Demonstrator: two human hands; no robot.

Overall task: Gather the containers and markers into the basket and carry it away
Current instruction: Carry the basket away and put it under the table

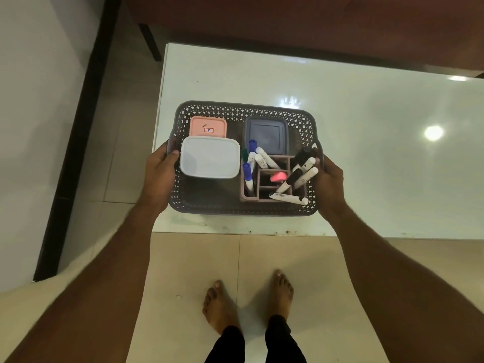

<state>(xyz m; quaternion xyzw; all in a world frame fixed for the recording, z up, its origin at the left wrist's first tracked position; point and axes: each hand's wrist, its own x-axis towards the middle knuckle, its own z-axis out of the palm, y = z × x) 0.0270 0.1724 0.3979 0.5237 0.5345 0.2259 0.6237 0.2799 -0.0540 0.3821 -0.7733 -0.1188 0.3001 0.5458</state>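
Note:
A dark perforated basket (209,205) sits over the near left corner of the white table (366,153). Inside it are a white-lidded container (210,157), a pink-lidded container (207,127) behind that, and a grey-blue-lidded container (265,134) at the back right. A brown divided organiser (272,196) in the front right holds several markers (262,159) and a pink eraser-like piece (279,177). My left hand (159,169) grips the basket's left handle. My right hand (328,179) grips the right handle.
The table's near edge (262,233) runs just past the basket. Beige floor tiles and my bare feet (248,302) lie below. A dark table leg (150,40) and a reddish-brown surface (288,19) are behind. A black strip (76,142) runs along the left wall.

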